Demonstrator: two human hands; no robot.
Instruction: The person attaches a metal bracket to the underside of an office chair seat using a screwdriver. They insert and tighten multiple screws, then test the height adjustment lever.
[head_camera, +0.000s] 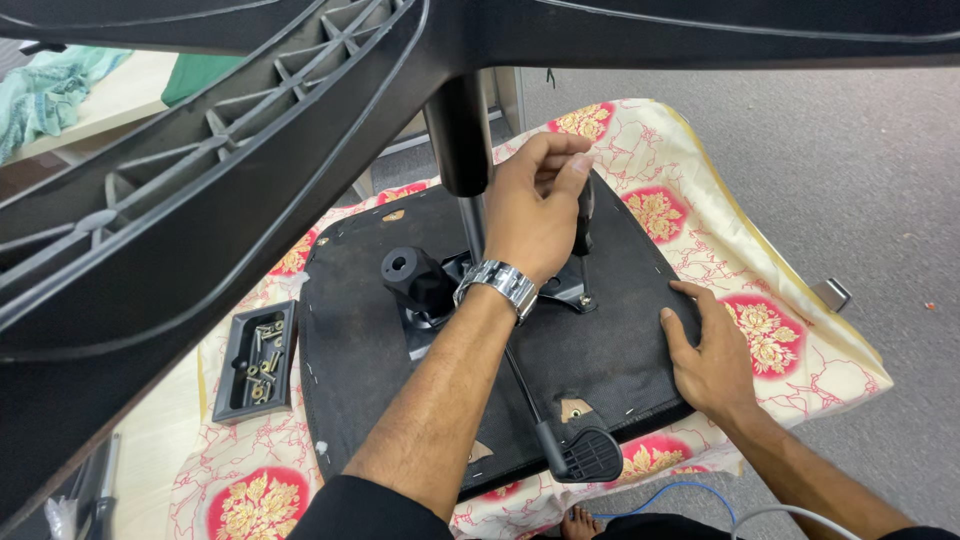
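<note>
Looking down through the head camera, we logged one office-chair seat (380, 400), black, lying upside down on a floral cloth (790, 350) over a low table. Its metal mechanism plate (560, 290) sat at the centre of the seat underside, with a black round fitting (410, 275) at its left and a lever with paddle handle (585, 455) running toward us. Our left hand (535, 210) was curled shut around a dark knob or handle above the plate — exactly which part we could not tell. Our right hand (710, 355) lay flat and spread on the seat's right edge, holding nothing. A black tray (225, 385) of loose bolts rested just beside the seat, left. The star base (200, 160) and gas column loomed overhead. Judged status: plate seated, bolts remaining in tray — fastening apparently unfinished.
</note>
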